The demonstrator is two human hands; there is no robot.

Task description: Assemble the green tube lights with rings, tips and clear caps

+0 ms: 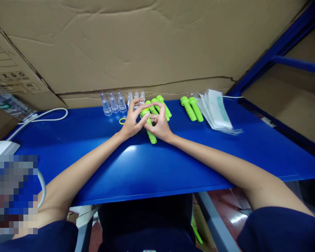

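A lime-green torch-shaped plastic piece (151, 134) is held between my two hands, its wide head away from me and its narrow end toward me. My left hand (132, 120) closes on the head from the left, where a yellow part shows at the rim. My right hand (162, 124) grips the same piece from the right, thumb and fingers curled around its upper body. A thin yellow ring (123, 121) lies on the table just left of my left hand. More green torch-shaped pieces (163, 106) lie right behind my hands, partly hidden by my fingers.
Several clear plastic bottle-shaped covers (113, 102) stand along the cardboard wall (147, 45). Two green pieces (191, 109) and plastic-wrapped white packets (219, 110) lie on the right of the blue table (136, 168). A white cable (52, 110) and a plastic bottle (13, 103) are on the left.
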